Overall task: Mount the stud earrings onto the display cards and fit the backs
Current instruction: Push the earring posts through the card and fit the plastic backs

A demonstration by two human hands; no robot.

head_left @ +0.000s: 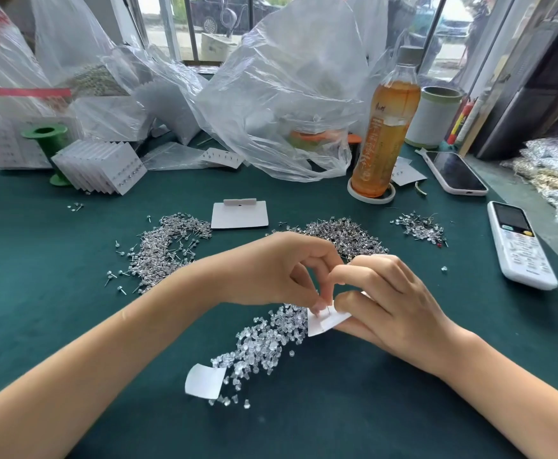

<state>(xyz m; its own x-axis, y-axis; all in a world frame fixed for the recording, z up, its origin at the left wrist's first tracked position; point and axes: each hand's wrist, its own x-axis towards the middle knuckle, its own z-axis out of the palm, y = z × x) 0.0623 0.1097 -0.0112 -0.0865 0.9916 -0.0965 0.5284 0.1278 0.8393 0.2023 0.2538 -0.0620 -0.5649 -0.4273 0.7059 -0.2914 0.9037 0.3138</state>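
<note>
We look down on a desk covered in dark green cloth. Crumpled clear plastic bags fill its far edge, with an amber drink bottle standing just right of them. A fanned stack of white cards sits at far left, a phone and a white remote lie at right. One blank card lies flat in the middle, between two heaps of silver stud earrings. Nearer us spreads a pile of clear backs, touching a curled scrap of white paper.

Over that pile our two bare hands meet. The right hand grips a small white display card, fingers closed around its upper edge, the card tilted. The left hand pinches narrowly at a thin metal post standing out of the card; we cannot tell whether a back is between those fingertips.
</note>
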